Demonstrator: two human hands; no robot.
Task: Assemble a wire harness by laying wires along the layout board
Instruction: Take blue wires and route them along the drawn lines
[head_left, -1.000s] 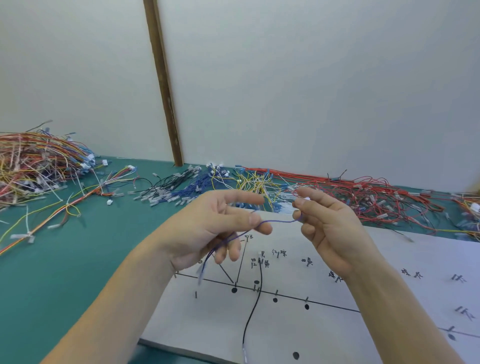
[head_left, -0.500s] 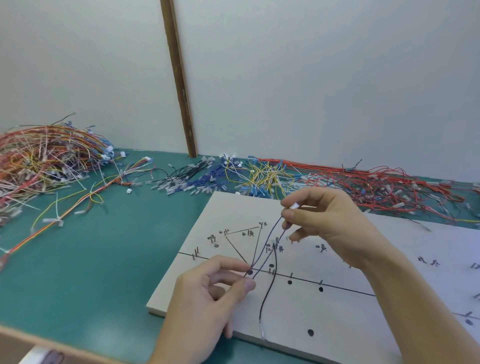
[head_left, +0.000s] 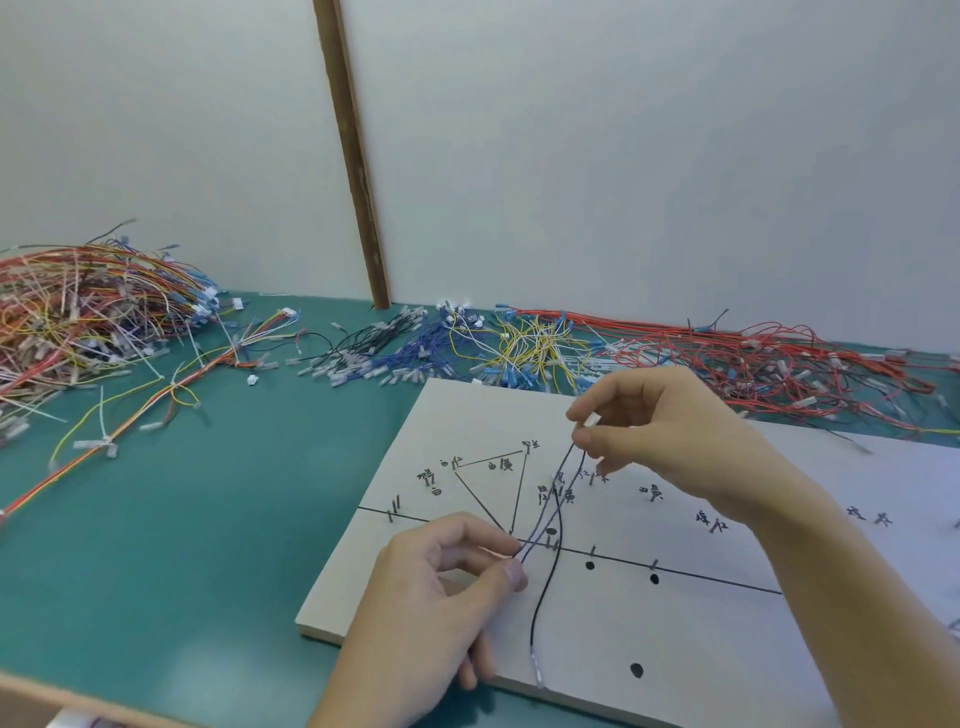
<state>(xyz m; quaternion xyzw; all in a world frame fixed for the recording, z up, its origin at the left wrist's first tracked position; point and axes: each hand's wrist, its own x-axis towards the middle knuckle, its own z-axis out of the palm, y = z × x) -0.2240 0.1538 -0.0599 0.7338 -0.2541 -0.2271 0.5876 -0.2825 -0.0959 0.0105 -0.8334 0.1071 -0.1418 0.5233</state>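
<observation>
Head view: the left hand (head_left: 441, 587) pinches the lower end of a doubled purple wire (head_left: 548, 501) over the layout board (head_left: 675, 649). The right hand (head_left: 670, 441) pinches its upper end. A black wire (head_left: 545, 597) lies on the board. Coloured wire heaps (head_left: 519, 348) line the green worktop (head_left: 182, 545).

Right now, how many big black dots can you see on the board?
4: one beside the wires near the left hand, two under the long line, one near the front edge. Hands may hide more.

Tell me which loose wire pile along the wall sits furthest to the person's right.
The red wire pile, behind the right hand; the yellow, blue and black piles lie left of it.
</observation>
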